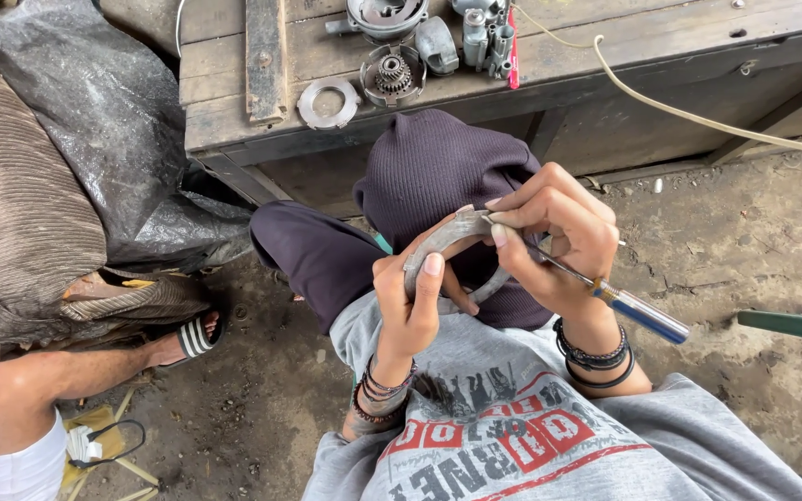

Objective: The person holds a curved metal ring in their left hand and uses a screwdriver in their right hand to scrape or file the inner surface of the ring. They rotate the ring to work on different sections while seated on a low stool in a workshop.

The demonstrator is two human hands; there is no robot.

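My left hand [408, 301] grips a curved grey metal part [443, 243], shaped like a brake shoe, held up over my lap. My right hand [559, 237] pinches a screwdriver with a blue and clear handle [644, 315]; its thin shaft runs under my fingers toward the top end of the curved part. The tip is hidden behind my fingers. Both wrists wear dark bead and cord bracelets. I sit with my knees in dark purple trousers [429, 172] and wear a grey printed shirt.
A worn wooden bench [605, 56] ahead carries a metal ring [328, 102], a gear in a round housing [393, 74] and grey engine parts [475, 32]. A cream cable [698, 116] droops off it. Another person's leg in a striped sandal [187, 339] lies left, by a black tarp [113, 121].
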